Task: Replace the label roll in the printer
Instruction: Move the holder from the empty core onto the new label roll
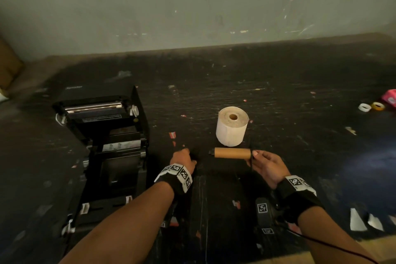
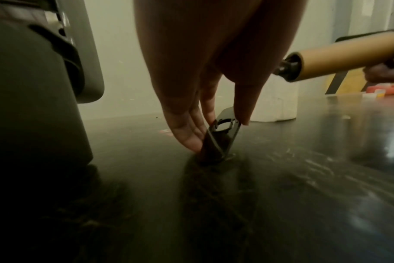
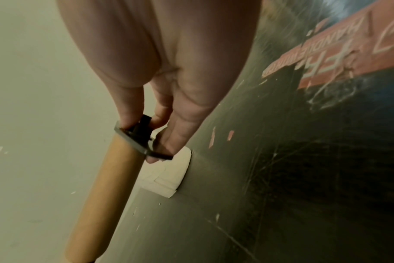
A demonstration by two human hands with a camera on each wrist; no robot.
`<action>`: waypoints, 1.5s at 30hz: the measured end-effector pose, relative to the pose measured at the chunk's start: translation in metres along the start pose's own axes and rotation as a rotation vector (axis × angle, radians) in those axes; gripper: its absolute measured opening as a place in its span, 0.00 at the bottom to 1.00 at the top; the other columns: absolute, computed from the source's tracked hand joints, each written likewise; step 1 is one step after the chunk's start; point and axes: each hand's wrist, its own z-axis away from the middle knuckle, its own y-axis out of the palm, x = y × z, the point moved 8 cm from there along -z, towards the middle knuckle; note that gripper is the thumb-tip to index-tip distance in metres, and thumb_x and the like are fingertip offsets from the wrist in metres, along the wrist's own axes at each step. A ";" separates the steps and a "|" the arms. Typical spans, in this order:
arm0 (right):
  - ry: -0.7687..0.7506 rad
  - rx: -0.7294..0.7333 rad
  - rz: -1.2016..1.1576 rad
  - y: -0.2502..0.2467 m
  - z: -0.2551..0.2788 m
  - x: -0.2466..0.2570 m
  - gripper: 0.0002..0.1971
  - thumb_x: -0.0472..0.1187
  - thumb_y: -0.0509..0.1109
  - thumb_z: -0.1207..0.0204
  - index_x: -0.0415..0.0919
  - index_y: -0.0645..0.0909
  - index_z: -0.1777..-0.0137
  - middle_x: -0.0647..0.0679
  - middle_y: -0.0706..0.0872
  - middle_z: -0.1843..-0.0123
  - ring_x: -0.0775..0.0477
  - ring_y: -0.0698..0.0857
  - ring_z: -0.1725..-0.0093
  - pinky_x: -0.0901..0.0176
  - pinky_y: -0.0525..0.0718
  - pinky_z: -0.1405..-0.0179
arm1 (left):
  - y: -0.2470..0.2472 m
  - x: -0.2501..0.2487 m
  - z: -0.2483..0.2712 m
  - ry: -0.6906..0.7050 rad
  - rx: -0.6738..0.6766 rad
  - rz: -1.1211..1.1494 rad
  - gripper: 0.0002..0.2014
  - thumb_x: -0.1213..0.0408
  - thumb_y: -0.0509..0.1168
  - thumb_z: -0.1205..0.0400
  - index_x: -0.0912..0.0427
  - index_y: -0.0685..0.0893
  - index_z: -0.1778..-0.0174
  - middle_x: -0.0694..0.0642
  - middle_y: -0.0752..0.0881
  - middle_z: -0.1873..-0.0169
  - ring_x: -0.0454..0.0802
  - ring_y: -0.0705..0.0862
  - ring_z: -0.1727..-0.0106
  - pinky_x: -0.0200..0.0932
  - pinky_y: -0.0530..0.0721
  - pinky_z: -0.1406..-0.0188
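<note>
The black label printer (image 1: 102,146) stands open at the left, its lid tilted back. A full white label roll (image 1: 232,126) stands on end in the middle of the dark table (image 1: 300,92). My right hand (image 1: 262,164) pinches the black end plate (image 3: 142,142) of a spindle that carries an empty brown cardboard core (image 1: 232,153), held level above the table. My left hand (image 1: 184,157) pinches a small black spindle guide plate (image 2: 223,137) that stands on edge on the table, right of the printer (image 2: 34,89). The core (image 2: 346,55) hangs at that view's right.
Two small tape rings (image 1: 371,106) and a pink packet (image 1: 389,96) lie at the far right. Paper scraps dot the table. A black strap with a marker tag (image 1: 262,210) lies near the front edge. A grey wall (image 1: 192,6) rises behind the table.
</note>
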 end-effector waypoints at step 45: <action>0.154 -0.088 0.683 -0.057 -0.027 0.010 0.11 0.37 0.66 0.21 0.30 0.83 0.46 0.37 0.87 0.54 0.45 0.85 0.57 0.57 0.84 0.56 | 0.031 -0.030 0.013 0.272 0.311 -0.204 0.22 0.52 0.71 0.25 0.59 0.83 0.38 0.57 0.86 0.44 0.51 0.83 0.43 0.41 0.79 0.48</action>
